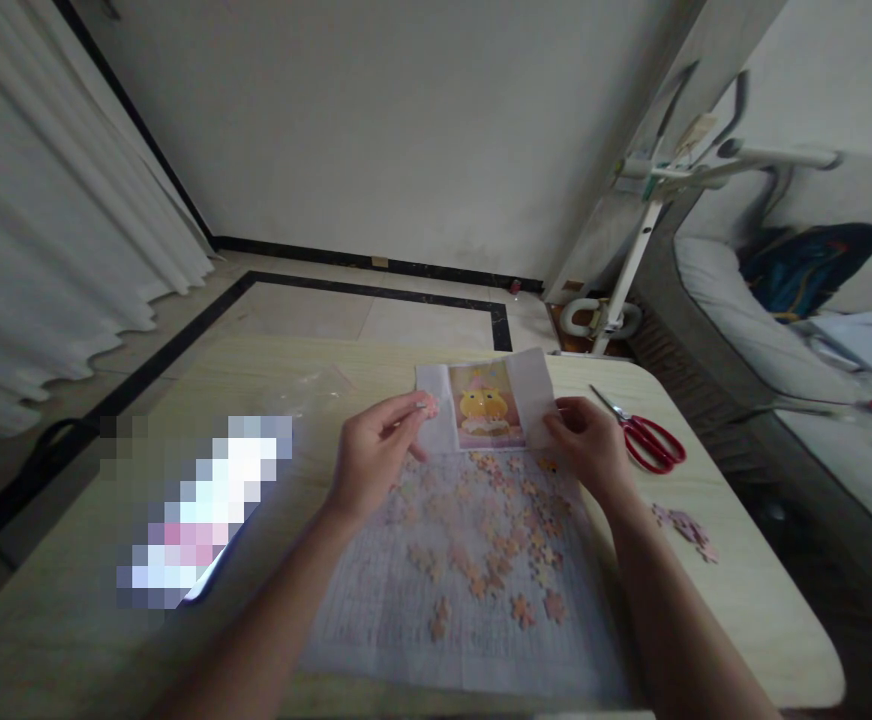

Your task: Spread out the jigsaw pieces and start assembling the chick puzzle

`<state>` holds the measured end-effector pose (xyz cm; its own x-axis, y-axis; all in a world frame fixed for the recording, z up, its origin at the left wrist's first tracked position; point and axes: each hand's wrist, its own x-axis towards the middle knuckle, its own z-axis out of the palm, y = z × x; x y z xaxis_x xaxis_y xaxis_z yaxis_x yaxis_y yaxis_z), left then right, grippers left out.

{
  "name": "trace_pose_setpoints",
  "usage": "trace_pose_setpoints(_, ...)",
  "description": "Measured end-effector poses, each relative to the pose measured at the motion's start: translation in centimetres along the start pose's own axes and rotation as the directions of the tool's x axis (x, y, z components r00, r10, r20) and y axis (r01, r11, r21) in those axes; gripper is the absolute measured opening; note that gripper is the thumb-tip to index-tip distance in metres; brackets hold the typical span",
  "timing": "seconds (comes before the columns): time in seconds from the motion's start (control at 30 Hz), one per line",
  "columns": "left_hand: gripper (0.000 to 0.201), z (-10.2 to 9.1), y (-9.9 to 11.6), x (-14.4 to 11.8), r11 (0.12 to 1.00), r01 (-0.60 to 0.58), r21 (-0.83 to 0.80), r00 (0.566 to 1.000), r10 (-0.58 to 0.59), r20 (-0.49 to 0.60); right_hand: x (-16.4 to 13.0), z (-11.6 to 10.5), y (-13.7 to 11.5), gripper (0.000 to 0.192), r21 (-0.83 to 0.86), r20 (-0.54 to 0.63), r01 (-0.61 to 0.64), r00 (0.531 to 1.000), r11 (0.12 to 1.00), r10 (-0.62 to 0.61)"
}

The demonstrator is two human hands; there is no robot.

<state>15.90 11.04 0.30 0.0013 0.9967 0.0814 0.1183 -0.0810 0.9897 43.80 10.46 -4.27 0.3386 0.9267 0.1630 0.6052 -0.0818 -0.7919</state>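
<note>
Left hand: (pixel 376 455) thumb and fingertips closed on a small pink puzzle piece (pixel 428 404); piece at the left edge of the picture sheet. Cannot tell whether these fingers also touch the sheet.
Right hand: (pixel 592 440) gripping the right edge of the picture sheet, fingers curled.
Picture sheet: (pixel 485 408) white, creased, with a colour print of a yellow cartoon animal and what looks like a cake; between the two hands, beyond most of the loose pieces, far edge tilted up.
Loose pieces: (pixel 500 570) many, mostly orange, peach and pink; scattered over the printed paper, denser on its right half, a few near its close edge. Some look paler, detail blurred.
Printed paper: (pixel 376 610) thin, whitish, rows of faint marks; flat on the worktop (pixel 773 630) between the forearms.
Side cluster: (pixel 687 530) pinkish pieces directly on the worktop, right of the right forearm.
Scissors: (pixel 653 442) red handles, lying just beyond the right hand, blades pointing away and to the left.
Phone: (pixel 207 520) bright screen, pixelated, content unreadable; left of the left forearm.
Clear plastic: (pixel 308 390) crumpled, beyond the left hand.
Background: white curtain (pixel 53 180) at left, exercise machine (pixel 635 250) and grey sofa (pixel 728 290) at right.
</note>
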Motion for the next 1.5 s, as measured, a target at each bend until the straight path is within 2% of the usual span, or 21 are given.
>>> trace_pose_setpoints(0.27,0.023,0.12,0.04,-0.06,1.0,-0.013,-0.012,1.0,0.013,0.004,-0.13,-0.19,-0.6,0.018,-0.028,-0.005,0.0,1.0,1.0,0.0)
trace_pose_setpoints(0.67,0.022,0.22,-0.23,-0.19,0.999,-0.017,-0.036,1.0,0.018,0.014,-0.01,-0.11,-0.18,0.018,-0.024,0.018,-0.005,1.0,1.0,0.005)
trace_pose_setpoints(1.5,0.028,0.2,-0.15,-0.41,0.999,-0.002,0.044,0.999,-0.001,0.051,-0.1,-0.2,-0.38,0.019,-0.022,0.003,0.001,1.0,1.0,-0.001)
